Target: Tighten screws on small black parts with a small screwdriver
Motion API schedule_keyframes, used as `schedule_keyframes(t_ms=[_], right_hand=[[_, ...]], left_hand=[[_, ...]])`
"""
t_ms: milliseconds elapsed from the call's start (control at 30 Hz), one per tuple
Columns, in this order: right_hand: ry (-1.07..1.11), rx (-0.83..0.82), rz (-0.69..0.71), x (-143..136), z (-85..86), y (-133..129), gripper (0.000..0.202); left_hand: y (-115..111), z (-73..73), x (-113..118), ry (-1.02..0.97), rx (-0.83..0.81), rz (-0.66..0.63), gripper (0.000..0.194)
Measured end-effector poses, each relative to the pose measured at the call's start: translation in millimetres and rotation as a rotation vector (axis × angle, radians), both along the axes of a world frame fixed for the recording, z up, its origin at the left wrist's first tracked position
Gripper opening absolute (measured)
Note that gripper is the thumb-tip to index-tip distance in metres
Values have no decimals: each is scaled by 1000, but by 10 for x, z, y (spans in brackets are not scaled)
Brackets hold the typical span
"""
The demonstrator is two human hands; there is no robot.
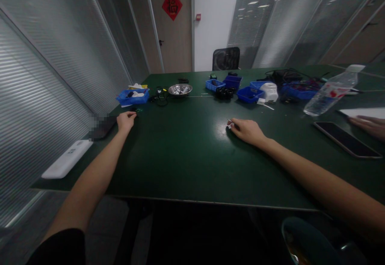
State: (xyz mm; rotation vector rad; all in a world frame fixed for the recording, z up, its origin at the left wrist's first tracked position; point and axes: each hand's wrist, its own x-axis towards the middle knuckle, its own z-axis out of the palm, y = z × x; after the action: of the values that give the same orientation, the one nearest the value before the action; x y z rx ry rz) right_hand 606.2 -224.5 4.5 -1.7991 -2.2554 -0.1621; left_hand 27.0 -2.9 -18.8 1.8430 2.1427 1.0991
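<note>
My left hand [126, 120] is at the left of the green table [180, 156], its fingers pinched near some small dark and green bits [138, 110]. What it grips, if anything, is too small to name. Right of the middle, my right hand [245, 130] rests on the tabletop with its fingers closed around a small, thin, shiny item [229, 121] that I cannot make out. Beyond my left hand stands a blue basket [133, 98] with white and dark pieces in it. A metal bowl [180, 90] holding small pieces sits farther back.
Blue trays [249, 95] and black cables [225, 93] lie toward the back. At the right are a clear bottle [332, 90], a phone [347, 140] and another person's hand [369, 124]. A white box [67, 160] lies at the left edge, near a dark flat object [104, 128].
</note>
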Motion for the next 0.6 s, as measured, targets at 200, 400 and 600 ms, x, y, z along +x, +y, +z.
schedule_keyframes(t_ms=[200,400,600], right_hand=[[5,-11,6,19,-3,11,32],[17,-15,18,16,10,4,33],[-8,0,4,-2,12,-10,34]], left_hand=[[-30,15,-9,-24,-4,-5,27],[-67,44,5,-32,-4,-12,26],[-62,37,5,-23,-5,-7,27]])
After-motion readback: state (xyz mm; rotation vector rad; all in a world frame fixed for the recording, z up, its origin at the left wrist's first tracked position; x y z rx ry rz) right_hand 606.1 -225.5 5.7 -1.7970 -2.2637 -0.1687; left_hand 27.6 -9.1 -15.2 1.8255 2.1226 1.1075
